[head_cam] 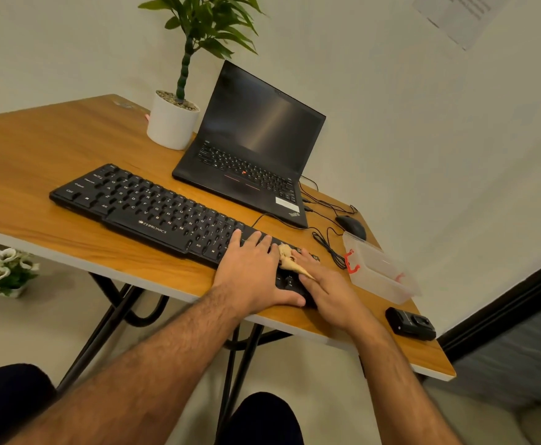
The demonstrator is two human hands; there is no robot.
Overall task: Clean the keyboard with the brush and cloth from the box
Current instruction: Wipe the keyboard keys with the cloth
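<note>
A black keyboard (153,207) lies across a wooden table (31,162). The left hand (250,271) rests flat on its right end, fingers straight; the right hand (327,290) presses a beige cloth (290,259) onto the keys beside a clear plastic box (381,271).

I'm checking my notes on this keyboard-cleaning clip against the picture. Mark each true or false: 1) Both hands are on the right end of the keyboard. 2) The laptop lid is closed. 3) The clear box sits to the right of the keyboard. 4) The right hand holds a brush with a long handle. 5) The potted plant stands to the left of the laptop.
1) True: the left hand and right hand rest on the keyboard at its right end.
2) False: the laptop is open, its screen dark.
3) True: the clear box is there.
4) False: a beige cloth lies under its fingers.
5) True: the potted plant.
</note>
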